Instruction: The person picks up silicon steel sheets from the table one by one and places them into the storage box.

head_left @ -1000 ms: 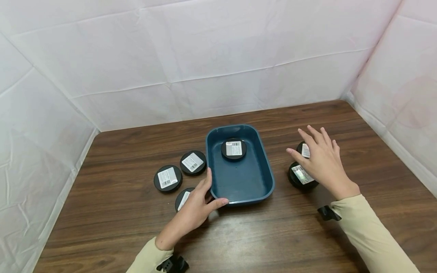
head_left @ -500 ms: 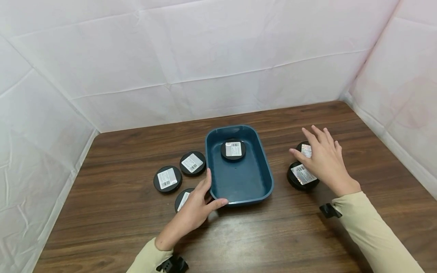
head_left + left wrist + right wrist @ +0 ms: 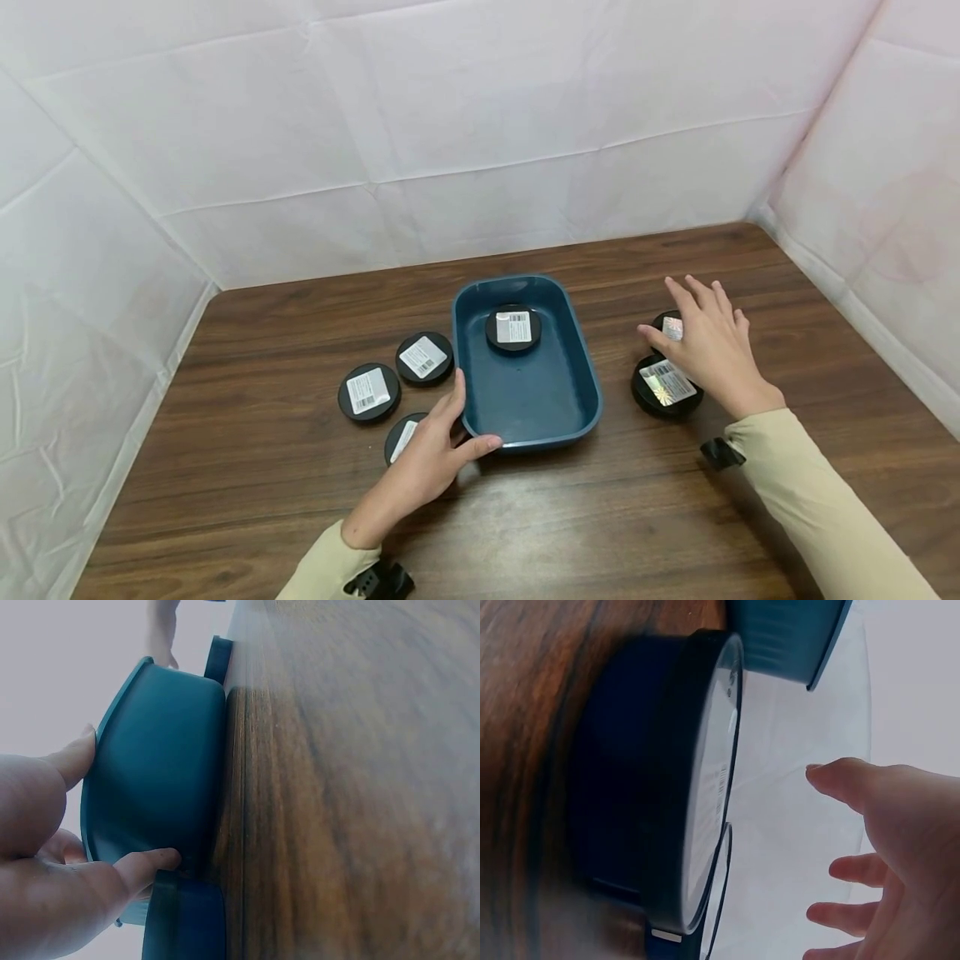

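Spread around the near left corner of a blue plastic tray [image 3: 525, 392], my left hand [image 3: 431, 454] rests its thumb against the near rim and its fingers along the left side. Its fingertips lie against the outer wall in the left wrist view. My right hand [image 3: 712, 350] hovers, fingers spread and nothing held, over two round black lidded containers with white labels. The nearer container [image 3: 666, 387] shows mostly uncovered; the farther one [image 3: 667, 325] is partly hidden behind the hand. In the right wrist view the thumb and fingers are apart from the nearer container [image 3: 652, 772].
Inside the tray, toward its far end, lies another labelled black container [image 3: 513, 327]. Left of the tray lie three more, the left one [image 3: 367, 392], the far one [image 3: 424, 358] and a near one [image 3: 400, 437] partly behind my left hand. White sheeting [image 3: 480, 125] surrounds the wooden table [image 3: 247, 467].
My right hand has shifted slightly to the right over the two containers, uncovering a little more of the nearer one's label. My left hand and the tray have hardly moved.
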### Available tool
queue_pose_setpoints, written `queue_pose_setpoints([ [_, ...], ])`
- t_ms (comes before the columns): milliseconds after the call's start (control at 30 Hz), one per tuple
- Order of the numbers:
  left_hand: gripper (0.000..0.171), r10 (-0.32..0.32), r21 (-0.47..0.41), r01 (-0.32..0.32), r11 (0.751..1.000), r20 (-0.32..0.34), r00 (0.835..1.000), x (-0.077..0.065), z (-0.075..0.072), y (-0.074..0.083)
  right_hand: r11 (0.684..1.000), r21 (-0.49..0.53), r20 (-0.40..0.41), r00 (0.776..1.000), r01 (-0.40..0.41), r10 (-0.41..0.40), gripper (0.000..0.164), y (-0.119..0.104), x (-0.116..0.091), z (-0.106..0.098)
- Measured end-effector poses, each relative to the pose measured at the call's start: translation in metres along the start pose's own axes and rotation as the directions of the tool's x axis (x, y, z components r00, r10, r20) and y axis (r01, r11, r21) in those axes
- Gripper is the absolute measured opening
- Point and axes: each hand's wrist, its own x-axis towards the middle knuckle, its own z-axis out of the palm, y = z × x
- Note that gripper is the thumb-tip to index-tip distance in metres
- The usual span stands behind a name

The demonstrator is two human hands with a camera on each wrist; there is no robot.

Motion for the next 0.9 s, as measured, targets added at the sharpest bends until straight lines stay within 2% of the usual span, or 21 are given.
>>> queue_pose_setpoints([
  [467, 0.096, -0.008, 0.008, 0.008, 1.0, 0.004, 1.0, 0.0, -0.001, 0.0, 0.998, -0.013, 0.074, 0.995, -0.061, 0.061, 0.086, 0.008, 0.008, 0.006],
  [900, 0.096, -0.01, 0.012, 0.01, 1.0, 0.004, 1.0, -0.001, -0.001, -0.001, 0.994, -0.007, 0.155, 0.982, -0.109, 0.109, 0.091, 0.018, 0.012, 0.011],
])
